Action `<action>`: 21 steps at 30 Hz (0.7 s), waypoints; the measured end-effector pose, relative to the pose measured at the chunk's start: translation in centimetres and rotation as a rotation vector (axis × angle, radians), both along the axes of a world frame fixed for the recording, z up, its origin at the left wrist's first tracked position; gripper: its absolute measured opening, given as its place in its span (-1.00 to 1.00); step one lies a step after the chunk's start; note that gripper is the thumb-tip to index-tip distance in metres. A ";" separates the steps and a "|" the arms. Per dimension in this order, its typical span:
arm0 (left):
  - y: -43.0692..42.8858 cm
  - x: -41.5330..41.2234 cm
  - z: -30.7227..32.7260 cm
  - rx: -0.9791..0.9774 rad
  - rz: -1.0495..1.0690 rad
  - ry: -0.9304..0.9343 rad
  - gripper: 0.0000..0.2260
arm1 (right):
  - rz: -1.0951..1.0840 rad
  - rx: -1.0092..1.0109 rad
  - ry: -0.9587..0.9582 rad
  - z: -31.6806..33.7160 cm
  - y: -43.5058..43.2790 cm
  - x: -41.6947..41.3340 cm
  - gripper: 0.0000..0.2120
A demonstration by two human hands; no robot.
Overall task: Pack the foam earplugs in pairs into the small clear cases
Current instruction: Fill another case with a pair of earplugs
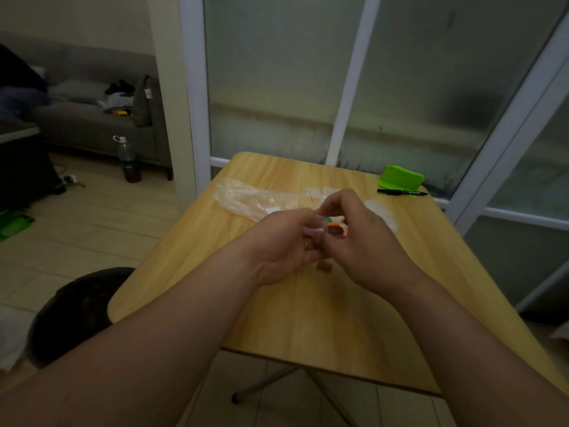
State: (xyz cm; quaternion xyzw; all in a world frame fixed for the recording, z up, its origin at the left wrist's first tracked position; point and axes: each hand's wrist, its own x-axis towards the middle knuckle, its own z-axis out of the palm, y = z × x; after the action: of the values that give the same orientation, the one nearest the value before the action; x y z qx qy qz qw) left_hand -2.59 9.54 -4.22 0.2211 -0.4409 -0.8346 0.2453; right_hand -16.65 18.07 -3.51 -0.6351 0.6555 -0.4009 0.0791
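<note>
over the middle of the wooden table (pixel 308 318), the left hand (pixel 283 245) and right hand (pixel 363 241) meet with fingers curled, both pinching a small clear case (pixel 341 229); an orange earplug (pixel 333 224) and a green earplug (pixel 330 218) show between the fingertips. just below them a small brownish piece (pixel 324 267) lies on the wood. beyond the hands lie a clear plastic bag (pixel 246 198), more clear cases (pixel 381 211), a black marker (pixel 401 191) and a green box (pixel 400 177).
</note>
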 end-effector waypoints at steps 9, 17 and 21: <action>-0.3 -1.0 -1.0 -0.083 0.104 -0.048 -0.65 | -0.067 0.010 0.164 -1.3 0.0 -1.1 -0.42; 1.0 -2.1 -0.9 -0.152 0.086 -0.071 -0.70 | -0.117 -0.027 0.218 -1.1 1.2 -2.2 -0.62; 2.0 -3.1 -0.4 -0.162 0.070 -0.060 -0.74 | -0.135 -0.054 0.249 -0.7 1.8 -2.8 -0.73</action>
State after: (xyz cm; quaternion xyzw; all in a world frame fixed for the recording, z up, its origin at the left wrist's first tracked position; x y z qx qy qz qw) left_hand -5.67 11.52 -4.59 0.2409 -0.5060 -0.7801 0.2782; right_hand -19.48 19.90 -4.18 -0.6362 0.6906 -0.3406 -0.0471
